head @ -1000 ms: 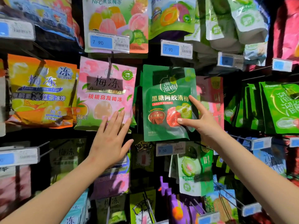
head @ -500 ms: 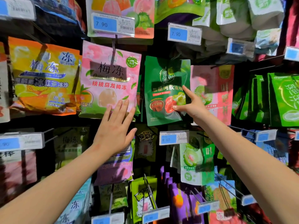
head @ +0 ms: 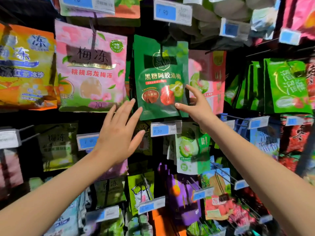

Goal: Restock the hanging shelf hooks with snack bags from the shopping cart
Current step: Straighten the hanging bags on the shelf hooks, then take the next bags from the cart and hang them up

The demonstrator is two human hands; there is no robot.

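Observation:
A dark green snack bag (head: 158, 70) hangs from a shelf hook at the centre of the display. My right hand (head: 196, 106) is at its lower right edge, fingers spread and nearly straight, thumb tip on the bag's front. My left hand (head: 119, 132) is raised flat with straight fingers, the fingertips reaching the bag's lower left corner. Neither hand carries a bag. The shopping cart is out of view.
A pink bag (head: 92, 68) hangs left of the green one, an orange bag (head: 25, 68) further left, a pink-red bag (head: 209, 77) behind on the right, and bright green bags (head: 286, 86) at far right. Blue price tags (head: 163, 129) sit on hook ends above and below.
My left hand left the pink bag and moved right to the green bag's lower left corner. My right hand's fingers opened wider at the green bag's right edge. The view shifted closer.

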